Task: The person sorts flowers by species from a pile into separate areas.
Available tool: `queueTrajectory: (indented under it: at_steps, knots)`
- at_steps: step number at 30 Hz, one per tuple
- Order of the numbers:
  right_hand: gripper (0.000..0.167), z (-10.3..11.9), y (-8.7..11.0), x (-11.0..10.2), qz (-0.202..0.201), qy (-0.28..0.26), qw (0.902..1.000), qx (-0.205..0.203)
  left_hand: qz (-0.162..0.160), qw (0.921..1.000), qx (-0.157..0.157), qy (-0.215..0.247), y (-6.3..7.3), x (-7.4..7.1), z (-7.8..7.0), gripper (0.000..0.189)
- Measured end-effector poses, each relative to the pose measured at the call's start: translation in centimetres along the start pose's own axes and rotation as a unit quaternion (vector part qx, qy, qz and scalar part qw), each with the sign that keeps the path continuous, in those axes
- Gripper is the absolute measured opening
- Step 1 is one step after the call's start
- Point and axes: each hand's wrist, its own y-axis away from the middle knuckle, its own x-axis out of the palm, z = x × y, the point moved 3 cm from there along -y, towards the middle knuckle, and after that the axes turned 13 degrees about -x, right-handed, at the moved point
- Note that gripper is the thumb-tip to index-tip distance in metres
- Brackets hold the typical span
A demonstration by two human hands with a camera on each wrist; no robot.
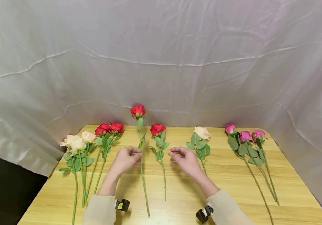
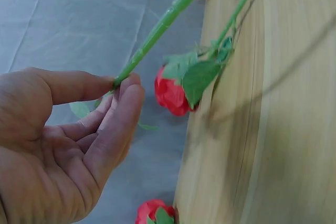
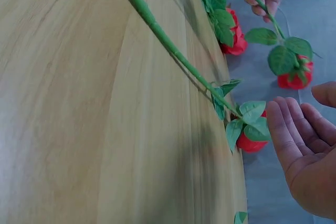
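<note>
My left hand [image 1: 127, 158] pinches the green stem of a red rose [image 1: 137, 111] between thumb and fingertips. That rose is held above the table, its bloom upward and its stem [image 2: 160, 27] slanting across the left wrist view. Just right of it, a second red rose [image 1: 157, 129] lies on the wood between my hands. My right hand [image 1: 185, 160] hovers near this second rose, holding nothing, with its fingers relaxed and apart from the thumb. In the right wrist view its fingers [image 3: 294, 129] appear beside the lying rose's bloom [image 3: 252, 142].
On the left of the wooden table [image 1: 177, 212] lie several peach roses [image 1: 77, 144] and two red roses [image 1: 116, 127]. One peach rose [image 1: 202, 132] lies right of my right hand. Three magenta roses [image 1: 245, 136] lie farther right. A grey cloth [image 1: 161, 84] hangs behind.
</note>
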Motion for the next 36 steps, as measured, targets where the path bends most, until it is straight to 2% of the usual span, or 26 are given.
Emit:
queueTrajectory:
  at_steps: [8,18,24,36]
  knots:
    - [0.025,0.5,-0.2,1.6,0.028,-0.004,0.9995,-0.016,0.016,0.9989,0.031,0.032,0.4,1.6,-0.9,0.019]
    - [0.024,-0.1,0.9,4.1,0.094,-0.026,0.9952,-0.013,0.025,0.9978,0.059,0.014,0.4,2.9,-2.3,0.019]
    - [0.023,0.0,1.1,4.6,0.092,-0.027,0.9953,-0.015,0.028,0.9973,0.068,0.006,0.4,3.4,-2.8,0.015]
    - [0.023,0.4,1.1,4.5,0.079,-0.025,0.9963,-0.022,0.035,0.9967,0.073,-0.003,-0.3,4.6,-3.4,0.021]
